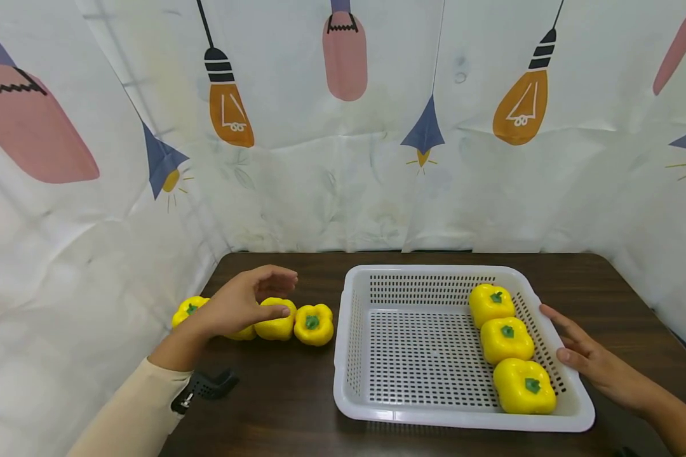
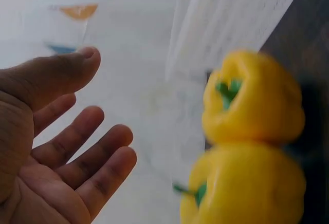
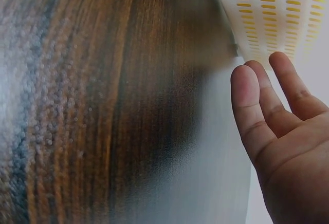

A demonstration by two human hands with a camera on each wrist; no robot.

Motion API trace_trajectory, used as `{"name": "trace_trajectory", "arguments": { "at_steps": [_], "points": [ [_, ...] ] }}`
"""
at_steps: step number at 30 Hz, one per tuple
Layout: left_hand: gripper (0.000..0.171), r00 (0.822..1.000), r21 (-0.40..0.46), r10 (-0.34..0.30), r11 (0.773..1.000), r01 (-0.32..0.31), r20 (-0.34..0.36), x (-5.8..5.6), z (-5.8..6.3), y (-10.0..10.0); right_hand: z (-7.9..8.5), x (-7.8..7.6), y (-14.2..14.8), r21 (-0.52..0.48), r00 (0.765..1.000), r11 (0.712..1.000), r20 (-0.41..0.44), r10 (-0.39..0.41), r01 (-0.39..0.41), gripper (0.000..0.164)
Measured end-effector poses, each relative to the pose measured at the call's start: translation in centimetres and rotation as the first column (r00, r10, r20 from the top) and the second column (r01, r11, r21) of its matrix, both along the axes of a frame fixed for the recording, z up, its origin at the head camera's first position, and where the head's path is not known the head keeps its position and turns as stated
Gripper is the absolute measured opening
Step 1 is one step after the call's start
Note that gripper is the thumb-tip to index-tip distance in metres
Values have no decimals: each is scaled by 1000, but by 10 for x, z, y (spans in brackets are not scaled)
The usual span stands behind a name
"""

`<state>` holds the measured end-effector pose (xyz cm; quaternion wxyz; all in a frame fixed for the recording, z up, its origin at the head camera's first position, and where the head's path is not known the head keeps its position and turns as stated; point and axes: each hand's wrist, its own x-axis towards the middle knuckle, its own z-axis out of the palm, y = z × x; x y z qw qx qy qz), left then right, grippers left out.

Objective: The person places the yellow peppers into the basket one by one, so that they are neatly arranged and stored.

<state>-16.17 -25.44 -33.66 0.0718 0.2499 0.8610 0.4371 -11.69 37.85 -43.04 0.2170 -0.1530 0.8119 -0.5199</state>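
Observation:
My left hand [image 1: 246, 304] hovers over a row of yellow bell peppers on the table's left side, thumb and fingers spread apart with nothing between them. The rightmost pepper [image 1: 314, 324] of that row shows whole, its green stem facing me; the hand and forearm partly cover the others. In the left wrist view, two bell peppers [image 2: 252, 100] sit beside the left hand [image 2: 61, 152], apart from it. A white perforated basket [image 1: 351, 355] holds three yellow bell peppers [image 1: 507, 339] lined along its right wall. My right hand [image 1: 600, 365] rests at the basket's right rim, fingers extended.
Dark wood-grain table [image 1: 274, 406] carries everything. White curtain [image 1: 331, 190] printed with lamps hangs behind it and at both sides. A black strap [image 1: 211, 384] sticks out from the left wrist over the table.

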Motion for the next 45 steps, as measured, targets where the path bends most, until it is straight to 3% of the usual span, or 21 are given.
{"name": "trace_trajectory", "arguments": {
  "at_steps": [6, 12, 22, 32, 45],
  "points": [
    [62, 997, -19, 62, 998, -62, 46, -7, -8, -33, -2, 0, -1, 36, 1000, 999, -14, -8, 8, 68],
    [61, 992, -96, 125, 988, -124, 3, -6, -13, -61, -2, 1, 0, 58, 1000, 998, -28, -9, 10, 67],
    [63, 968, -196, 247, 948, -250, -38, 1, -16, -101, -1, 1, -2, 59, 999, 998, -22, -24, 25, 67],
    [74, 944, -291, 329, 900, -325, -35, 8, -16, -121, -1, 1, -3, 78, 998, 997, -56, -22, 26, 67],
    [77, 934, -314, 357, 888, -337, 6, 6, -37, -138, -3, 0, -2, 57, 999, 998, -39, -22, 24, 66]
  ]
}}
